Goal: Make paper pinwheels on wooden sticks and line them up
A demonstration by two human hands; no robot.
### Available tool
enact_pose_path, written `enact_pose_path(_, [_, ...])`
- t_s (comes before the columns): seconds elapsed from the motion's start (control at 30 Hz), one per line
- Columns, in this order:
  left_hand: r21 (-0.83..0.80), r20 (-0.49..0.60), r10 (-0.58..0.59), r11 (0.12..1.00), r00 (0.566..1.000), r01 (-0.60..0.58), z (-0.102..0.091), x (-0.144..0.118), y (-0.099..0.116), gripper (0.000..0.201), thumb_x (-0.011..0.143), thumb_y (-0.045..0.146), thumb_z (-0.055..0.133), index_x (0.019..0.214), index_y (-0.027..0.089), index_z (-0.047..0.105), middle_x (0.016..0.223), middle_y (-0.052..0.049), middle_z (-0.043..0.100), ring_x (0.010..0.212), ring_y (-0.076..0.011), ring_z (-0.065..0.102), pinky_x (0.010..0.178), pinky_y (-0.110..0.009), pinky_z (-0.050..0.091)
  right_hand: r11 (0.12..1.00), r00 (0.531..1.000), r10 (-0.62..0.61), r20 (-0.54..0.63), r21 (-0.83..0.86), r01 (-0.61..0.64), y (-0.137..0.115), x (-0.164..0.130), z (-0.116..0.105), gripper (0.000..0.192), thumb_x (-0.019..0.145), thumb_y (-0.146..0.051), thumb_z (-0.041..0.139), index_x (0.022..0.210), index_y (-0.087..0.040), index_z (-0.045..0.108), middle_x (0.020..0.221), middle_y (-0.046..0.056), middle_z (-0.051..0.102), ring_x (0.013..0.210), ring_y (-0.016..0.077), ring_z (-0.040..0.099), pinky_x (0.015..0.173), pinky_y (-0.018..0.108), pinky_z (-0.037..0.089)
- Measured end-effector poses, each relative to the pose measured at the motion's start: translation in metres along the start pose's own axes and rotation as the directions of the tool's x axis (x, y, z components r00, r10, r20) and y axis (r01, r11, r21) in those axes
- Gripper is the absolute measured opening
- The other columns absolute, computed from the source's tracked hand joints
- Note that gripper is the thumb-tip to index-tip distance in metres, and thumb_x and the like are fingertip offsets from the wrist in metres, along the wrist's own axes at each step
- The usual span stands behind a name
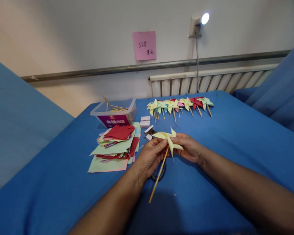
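Over the middle of the table (225, 140), pinching a yellow pinwheel (170, 139) near its hub: with the left hand (149, 157), thumb pressed on the front by the top of the stick (159, 175); with the right hand (188, 147), thumb laid on the paper just beside the hub and fingers bent behind. Cannot tell exactly how the hidden fingertips lie. Likely to weigh next to nothing; probably stiff along the stick, but soft and easily creased or torn at the blades. Best to take hold of the stick just below the hub, leaving the curled tips unpressed. Under the left hand, a dark loop (163, 175), too covered to name. Just beyond the fingers, a small open box (149, 131); nearer the far edge, small white boxes (145, 123). Toward the left edge, an uneven stack of coloured paper (112, 148). By the far left corner, a clear plastic bin (131, 114) with loose sticks (117, 107) inside. Along the far edge, right of its middle, a row of pinwheels (171, 105), sticks pointing away from that edge.
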State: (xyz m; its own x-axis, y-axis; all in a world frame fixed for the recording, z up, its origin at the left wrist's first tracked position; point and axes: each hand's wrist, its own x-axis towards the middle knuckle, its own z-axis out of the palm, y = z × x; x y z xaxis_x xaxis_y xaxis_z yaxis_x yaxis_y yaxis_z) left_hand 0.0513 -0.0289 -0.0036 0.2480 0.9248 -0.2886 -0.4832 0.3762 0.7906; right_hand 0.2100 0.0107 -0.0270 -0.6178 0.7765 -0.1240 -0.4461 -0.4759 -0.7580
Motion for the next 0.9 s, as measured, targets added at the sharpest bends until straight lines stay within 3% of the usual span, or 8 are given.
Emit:
enact_pose_path(0.43, [0.014, -0.012, -0.015, 1.0, 1.0, 0.015, -0.0004, 0.0007, -0.0023, 0.032, 0.068, 0.03, 0.082, 0.089, 0.011, 0.068, 0.076, -0.004, 0.066, 0.067, -0.011, 0.06, 0.067, -0.023, 0.048, 0.999, 1.0, 0.013, 0.019, -0.049, -0.012, 0.0012, -0.0001, 0.0, 0.026, 0.072, -0.031, 0.079, 0.089, -0.012, 0.072, 0.078, 0.005, 0.072, 0.069, 0.0142, 0.065, 0.071, 0.029, 0.051])
enact_pose_path(0.9, [0.039, 0.014, -0.017, 0.999, 1.0, 0.016, -0.0022, -0.0004, -0.0012, 0.03, 0.07, 0.035, 0.079, 0.086, 0.012, 0.067, 0.072, -0.002, 0.065, 0.062, -0.0094, 0.058, 0.062, -0.022, 0.048, 1.0, 1.0, 0.016, 0.015, -0.015, -0.015, 0.0005, -0.0008, -0.0015, 0.027, 0.073, -0.028, 0.078, 0.094, -0.012, 0.072, 0.081, 0.006, 0.073, 0.071, 0.0143, 0.066, 0.072, 0.029, 0.053])
